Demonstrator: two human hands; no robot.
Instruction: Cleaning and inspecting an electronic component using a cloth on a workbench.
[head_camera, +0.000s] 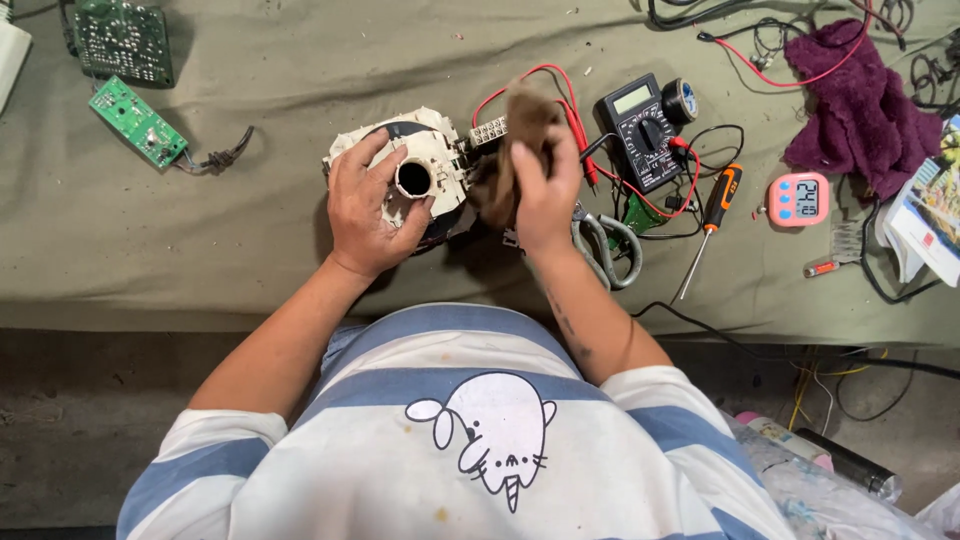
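Two bare hands work over one round, cream-coloured motor or pump housing (420, 170) that sits on the olive-green cloth of the workbench (250, 250). The left hand (370, 205) grips the housing from its near side, thumb and fingers wrapped around the white plastic next to its single round opening. The right hand (545, 190) is closed around one brown rag (515, 135), which is bunched and pressed against the right side of the housing, beside a small white terminal block.

Just right of the rag lies one black multimeter (640, 130) with red and black leads trailing across the cloth, and one roll of dark tape (682, 100) touches its upper right corner. One screwdriver (708, 225) with an orange-and-black handle lies near the meter, its shaft pointing toward the bench edge. One pair of grey-handled scissors (605, 245) rests just beside the right wrist. One pink digital timer (798, 198) sits further right, below one purple towel (860, 105). Two green circuit boards lie at the far left: a large one (122, 38) at the top edge and a small one (138, 122) just below it, with a short cable attached.
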